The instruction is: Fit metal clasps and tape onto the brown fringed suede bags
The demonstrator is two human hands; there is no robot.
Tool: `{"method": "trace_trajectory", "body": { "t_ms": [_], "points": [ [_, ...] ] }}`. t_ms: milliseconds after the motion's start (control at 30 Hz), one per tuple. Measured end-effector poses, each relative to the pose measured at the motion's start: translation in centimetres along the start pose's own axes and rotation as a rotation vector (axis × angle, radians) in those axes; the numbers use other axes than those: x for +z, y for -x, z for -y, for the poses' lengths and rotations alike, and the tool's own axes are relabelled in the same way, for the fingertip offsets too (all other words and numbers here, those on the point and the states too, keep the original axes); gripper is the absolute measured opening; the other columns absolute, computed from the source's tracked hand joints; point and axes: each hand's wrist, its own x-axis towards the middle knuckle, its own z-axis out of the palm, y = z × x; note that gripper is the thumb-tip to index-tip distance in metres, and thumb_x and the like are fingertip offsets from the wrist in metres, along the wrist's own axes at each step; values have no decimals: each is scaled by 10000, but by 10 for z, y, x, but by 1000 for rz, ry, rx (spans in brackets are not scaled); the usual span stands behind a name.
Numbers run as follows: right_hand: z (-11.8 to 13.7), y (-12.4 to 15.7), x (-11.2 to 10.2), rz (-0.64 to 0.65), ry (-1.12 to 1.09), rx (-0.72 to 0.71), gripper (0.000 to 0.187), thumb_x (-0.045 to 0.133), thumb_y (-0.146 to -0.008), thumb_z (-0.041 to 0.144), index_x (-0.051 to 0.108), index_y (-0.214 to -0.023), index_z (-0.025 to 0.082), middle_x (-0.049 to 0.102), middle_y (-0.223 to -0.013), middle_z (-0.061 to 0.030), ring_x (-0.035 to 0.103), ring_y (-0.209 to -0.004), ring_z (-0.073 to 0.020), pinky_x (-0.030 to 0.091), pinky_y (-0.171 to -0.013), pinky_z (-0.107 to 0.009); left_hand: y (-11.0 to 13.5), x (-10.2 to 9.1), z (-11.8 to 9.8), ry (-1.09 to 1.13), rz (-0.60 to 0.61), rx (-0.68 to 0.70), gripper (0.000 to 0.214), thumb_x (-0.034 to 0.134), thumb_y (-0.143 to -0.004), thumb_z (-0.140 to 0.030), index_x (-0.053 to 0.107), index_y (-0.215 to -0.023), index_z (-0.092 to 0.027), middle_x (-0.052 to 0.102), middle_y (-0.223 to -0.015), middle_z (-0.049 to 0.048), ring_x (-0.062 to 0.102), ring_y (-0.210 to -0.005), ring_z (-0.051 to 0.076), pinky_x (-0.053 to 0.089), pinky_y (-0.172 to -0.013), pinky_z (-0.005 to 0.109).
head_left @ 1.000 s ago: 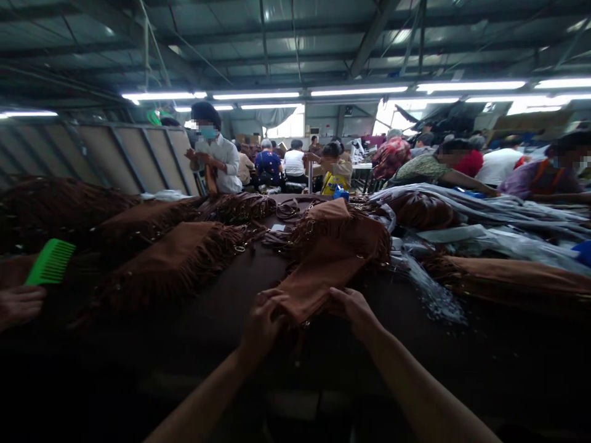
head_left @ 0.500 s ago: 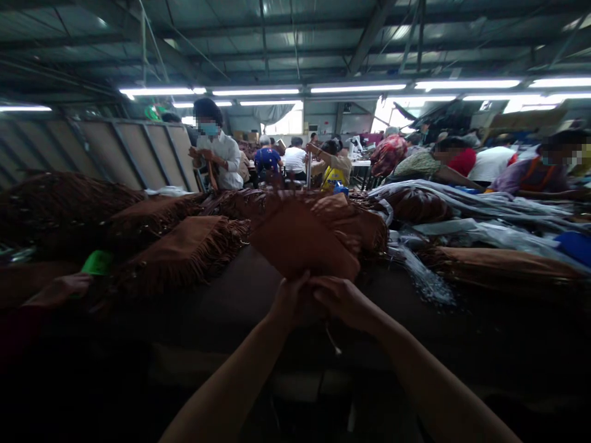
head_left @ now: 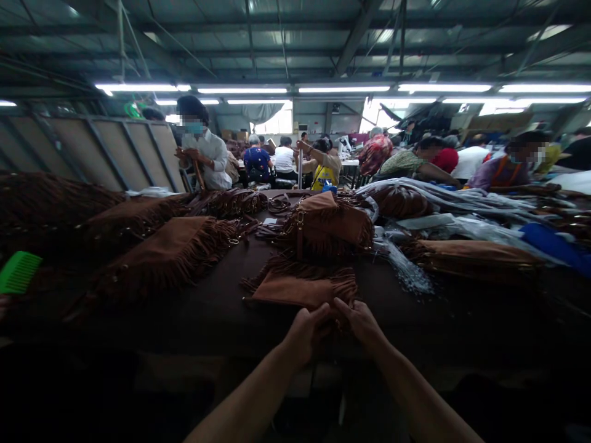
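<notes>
Fringed brown suede panel (head_left: pixel 295 290) lies flat on the dark work table (head_left: pixel 194 317), mid-table and close to the edge nearest you, with fringe running along its far side and its right end. Your left hand (head_left: pixel 307 335) and right hand (head_left: pixel 361 323) sit side by side at the panel's near edge, close together but not clasped, both curled with knuckles up and fingers turned in toward each other. Your right fingertips (head_left: pixel 340 304) are at the fringe at the panel's near right corner. Grip's hard to call: fingers are curled and partly hidden, so you can't tell whether either hand is actually pinching suede or fringe. Fringed brown suede bag (head_left: pixel 323 227) with gold-coloured hardware sits just beyond the panel, toward the table's far edge. More fringed suede pieces (head_left: pixel 161 258) are piled along the left side of the table. Green plastic comb (head_left: pixel 18 272) shows at the left edge, with a dim hand (head_left: pixel 2 304) just below it, not one of yours. Clear plastic bags (head_left: pixel 406 271) lie to the right of the panel, grey plastic sheeting (head_left: pixel 462 209) beyond them, and a blue item (head_left: pixel 549 240) at the right edge. Co-workers sit and stand past the far edge under strip lights (head_left: pixel 341 90), including a masked person in a white shirt (head_left: pixel 205 154).
</notes>
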Motion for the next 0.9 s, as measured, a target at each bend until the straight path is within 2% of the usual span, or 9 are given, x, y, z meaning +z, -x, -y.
{"method": "trace_trajectory", "body": {
  "t_ms": [100, 200, 333, 433, 567, 700, 800, 867, 900],
  "points": [
    [0, 0, -1, -66, 135, -64, 495, 579, -732, 623, 645, -655, 138, 628, -642, -47, 559, -625, -170, 416, -566, -244, 3, 5, 16, -341, 72, 26, 506, 798, -646, -354, 661, -1033, -59, 698, -971, 130, 659, -841, 220, 495, -697, 252],
    [0, -2, -3, -85, 224, -111, 483, 543, -775, 600, 660, -693, 138, 635, -653, -47, 556, -633, -160, 393, -556, -228, 2, 4, 29, -790, 93, 48, 396, 636, -804, -407, 649, -1012, -71, 699, -936, 128, 655, -808, 220, 480, -670, 267],
    [-1, -11, -10, -71, 303, -74, 456, 627, -704, 567, 586, -517, 153, 565, -527, -24, 492, -540, -129, 334, -500, -226, 6, 0, 28, -1449, -43, 136, 288, 446, -920, -330, 623, -990, -113, 694, -939, 156, 654, -892, 282, 459, -754, 350],
    [0, -24, -22, -60, 175, 41, 428, 691, -610, 557, 588, -503, 155, 582, -532, -28, 518, -549, -143, 356, -505, -233, 14, -17, 4, -1861, -164, 112, 293, 336, -967, -283, 586, -1012, -136, 699, -916, 145, 674, -878, 271, 462, -745, 345],
    [-3, -41, -40, -13, 52, 145, 444, 663, -590, 599, 628, -599, 156, 653, -627, -68, 581, -571, -178, 418, -515, -262, 36, -72, -41, -2061, -338, -59, 323, 288, -986, -266, 580, -1010, -128, 699, -942, 139, 671, -903, 252, 464, -744, 321],
    [-12, -51, -48, 40, 1, 240, 415, 690, -568, 569, 565, -528, 175, 594, -510, -47, 499, -427, -138, 362, -423, -255, 65, -120, -75, -2144, -329, -97, 314, 306, -986, -272, 593, -1024, -150, 681, -1018, 113, 643, -969, 229, 445, -801, 313],
    [-16, -53, -46, 75, -3, 279, 397, 707, -576, 531, 540, -502, 178, 564, -468, -30, 455, -386, -114, 330, -397, -242, 72, -110, -86, -2173, -488, -146, 282, 440, -937, -352, 609, -991, -133, 661, -989, 134, 629, -941, 265, 444, -776, 339],
    [-16, -53, -43, 93, -4, 283, 381, 712, -590, 510, 544, -512, 177, 575, -482, -27, 478, -412, -115, 347, -415, -235, 61, -83, -83, -2173, -593, 27, 320, 581, -853, -413, 603, -993, -126, 630, -1010, 144, 594, -970, 278, 432, -814, 354],
    [-14, -53, -42, 100, 0, 281, 379, 712, -598, 506, 543, -514, 178, 570, -475, -21, 484, -421, -115, 352, -424, -233, 51, -68, -78, -2145, -558, 175, 372, 650, -798, -428, 595, -1019, -134, 615, -1041, 136, 568, -1005, 275, 420, -854, 353]
  ]
}}
